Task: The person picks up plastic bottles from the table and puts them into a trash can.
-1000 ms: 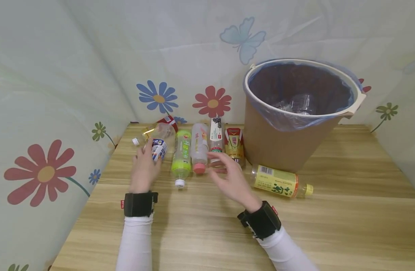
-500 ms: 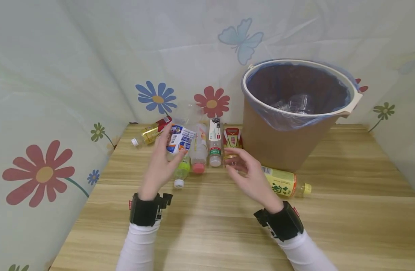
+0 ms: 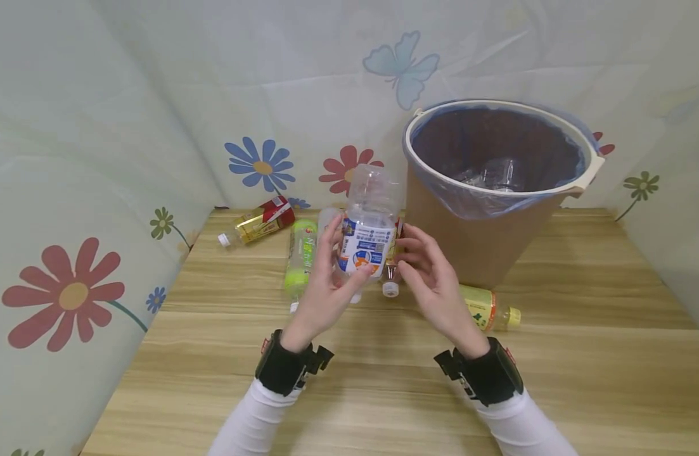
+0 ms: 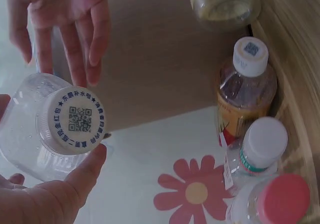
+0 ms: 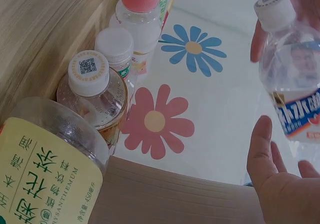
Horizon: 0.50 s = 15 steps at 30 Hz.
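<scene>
Above the row of bottles (image 4: 262, 141) on the table (image 3: 378, 405), just left of the bin (image 3: 463, 247), my left hand (image 3: 325, 294) has the clear bottle (image 3: 366, 244) held up off the wood, thumb across its near side, fingers curled round the left. It looks empty, so a light grip is probably all it asks. The white cap (image 4: 80, 120) tips down toward me, the base up and away. Below, that row lies flat, caps my way, I'd guess to keep each one handy; the yellow-labelled bottle (image 3: 479, 307) lies crosswise in front of the bin. And my right hand (image 3: 435, 288)? Near the clear bottle, fingers parted and loosely bent, holding nothing, a gap showing in the wrist views. Both forearms slant inward, palms facing each other with the clear bottle between, all its support coming from the left.
</scene>
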Available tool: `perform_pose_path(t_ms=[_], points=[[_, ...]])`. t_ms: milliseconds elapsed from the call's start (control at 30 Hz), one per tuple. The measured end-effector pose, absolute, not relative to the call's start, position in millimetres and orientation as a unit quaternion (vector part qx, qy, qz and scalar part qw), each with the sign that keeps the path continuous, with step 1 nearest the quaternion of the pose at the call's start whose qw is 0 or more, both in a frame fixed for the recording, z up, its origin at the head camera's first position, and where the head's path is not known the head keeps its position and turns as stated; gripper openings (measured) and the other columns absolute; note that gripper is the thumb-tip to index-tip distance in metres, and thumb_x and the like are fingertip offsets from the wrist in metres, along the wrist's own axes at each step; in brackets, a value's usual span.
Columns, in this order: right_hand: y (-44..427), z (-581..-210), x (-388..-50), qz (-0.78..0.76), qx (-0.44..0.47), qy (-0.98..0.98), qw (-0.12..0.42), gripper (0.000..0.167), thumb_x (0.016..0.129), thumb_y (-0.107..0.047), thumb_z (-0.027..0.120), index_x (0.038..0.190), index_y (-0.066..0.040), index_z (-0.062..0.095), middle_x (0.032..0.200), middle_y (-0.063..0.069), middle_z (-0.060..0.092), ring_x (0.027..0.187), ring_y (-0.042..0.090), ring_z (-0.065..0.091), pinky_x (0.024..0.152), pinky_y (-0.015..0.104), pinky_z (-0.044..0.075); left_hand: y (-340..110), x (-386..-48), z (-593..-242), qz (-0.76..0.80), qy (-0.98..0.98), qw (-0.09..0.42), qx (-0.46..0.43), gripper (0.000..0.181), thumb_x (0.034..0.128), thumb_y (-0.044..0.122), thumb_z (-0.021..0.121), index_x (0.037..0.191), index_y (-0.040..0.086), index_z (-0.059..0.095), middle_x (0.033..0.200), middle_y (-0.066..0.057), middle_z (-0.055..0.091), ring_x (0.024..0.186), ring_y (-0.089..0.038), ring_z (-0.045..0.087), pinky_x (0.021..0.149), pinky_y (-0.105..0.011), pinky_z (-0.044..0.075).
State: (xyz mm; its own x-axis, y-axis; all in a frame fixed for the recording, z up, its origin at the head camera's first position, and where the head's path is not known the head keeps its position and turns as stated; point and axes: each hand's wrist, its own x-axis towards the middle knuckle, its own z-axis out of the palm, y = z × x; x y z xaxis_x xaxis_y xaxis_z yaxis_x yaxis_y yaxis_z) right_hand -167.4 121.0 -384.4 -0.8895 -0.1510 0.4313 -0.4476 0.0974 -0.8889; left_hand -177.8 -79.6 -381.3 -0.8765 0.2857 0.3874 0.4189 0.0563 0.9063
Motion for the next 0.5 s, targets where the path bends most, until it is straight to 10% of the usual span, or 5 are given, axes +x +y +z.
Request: perform_pose_path(t_ms=[500], points=[[121,-385,-165,0.638,0.235,-0.721,0.135,0.062,0.103,-0.002,0.041,0.161,-0.014,0.023,0.142,0.029,0.050,0.121,-0.003,0.057,0.097,0.016,0.050,-57,-171,-392,-0.627,-0.725,0.047,-0.282,0.081,0.1003,0.022,0.062,0.161,0.031,0.009,0.154,-0.013,0.037,0.130,-0.031,0.054,0.107,-0.046,0.051]])
